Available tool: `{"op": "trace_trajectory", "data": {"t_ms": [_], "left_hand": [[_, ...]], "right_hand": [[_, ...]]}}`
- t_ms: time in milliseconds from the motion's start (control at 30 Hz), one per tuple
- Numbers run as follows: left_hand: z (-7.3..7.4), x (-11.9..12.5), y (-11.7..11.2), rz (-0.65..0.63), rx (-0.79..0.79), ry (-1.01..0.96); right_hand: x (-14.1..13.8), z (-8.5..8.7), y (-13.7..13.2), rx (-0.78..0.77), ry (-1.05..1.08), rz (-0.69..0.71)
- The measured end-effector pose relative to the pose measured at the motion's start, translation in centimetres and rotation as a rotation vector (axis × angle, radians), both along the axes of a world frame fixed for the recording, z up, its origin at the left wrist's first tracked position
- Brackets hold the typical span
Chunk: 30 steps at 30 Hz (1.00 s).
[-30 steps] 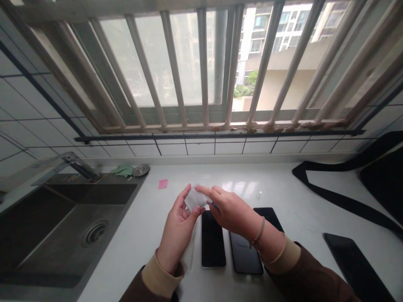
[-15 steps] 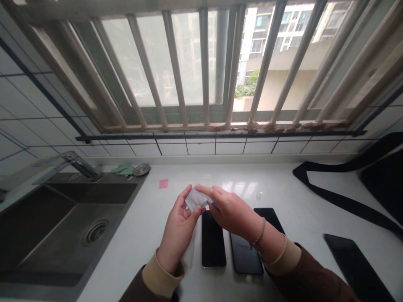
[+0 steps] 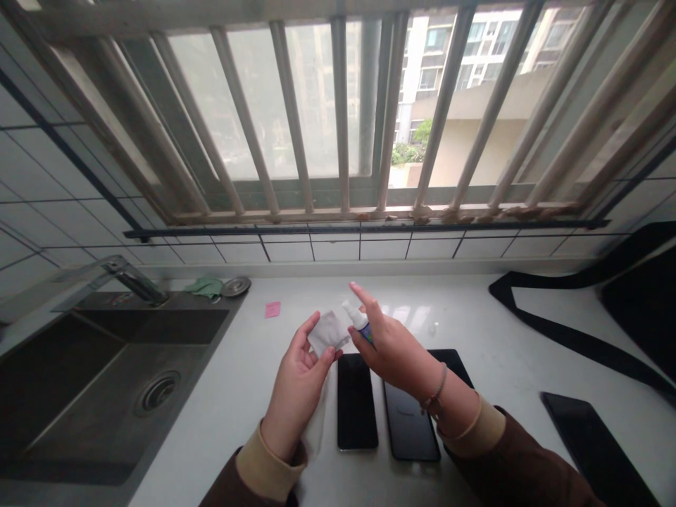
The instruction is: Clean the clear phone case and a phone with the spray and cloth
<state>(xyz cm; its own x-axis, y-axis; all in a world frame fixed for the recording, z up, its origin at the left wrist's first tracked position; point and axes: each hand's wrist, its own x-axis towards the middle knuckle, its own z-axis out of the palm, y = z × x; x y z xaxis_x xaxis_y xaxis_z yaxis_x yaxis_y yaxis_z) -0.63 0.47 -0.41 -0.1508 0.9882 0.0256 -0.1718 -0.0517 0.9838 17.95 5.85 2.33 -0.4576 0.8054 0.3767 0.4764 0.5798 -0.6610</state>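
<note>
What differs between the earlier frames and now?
The right hand's forefinger has lifted up and rightward, away from the thin grey folded cloth, revealing more of the small white-topped, blue-labelled plastic bottle it holds. Nothing was visibly released. The left hand still grips the cloth; the flat black rectangular devices stayed put.

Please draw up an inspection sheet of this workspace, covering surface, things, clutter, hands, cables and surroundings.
Surface: white countertop, reflecting window light.
Things: pale cloth; small spray bottle; dark phone-like devices lying flat, some partly hidden by the right forearm, one farther right.
Clutter: pink note; black strap at right; green rag near the tap.
Left hand: grips the pale cloth.
Right hand: holds the spray bottle, index finger raised.
Cables: nothing seen.
Surroundings: sink with tap at left; barred window behind.
</note>
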Motion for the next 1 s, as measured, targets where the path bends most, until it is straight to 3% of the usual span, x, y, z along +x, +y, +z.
{"op": "trace_trajectory", "data": {"t_ms": [200,533,867,933,1000], "left_hand": [[-0.3,-0.2,0.1,0.015,-0.040,0.014],[-1.3,-0.4,0.3,0.030,-0.057,-0.085],[-0.7,-0.5,0.1,0.014,-0.095,-0.016],[-0.6,-0.5,0.0,0.017,-0.100,-0.031],[-0.4,-0.4,-0.1,0.029,-0.097,-0.064]], "right_hand": [[1.5,-0.7,2.1,0.034,-0.163,-0.213],[3.6,-4.3,5.0,-0.126,-0.152,-0.240],[4.0,-4.8,5.0,-0.213,-0.167,-0.295],[3.9,-4.5,4.8,-0.182,-0.147,-0.310],[3.7,-3.2,4.3,-0.055,-0.090,-0.338]]}}
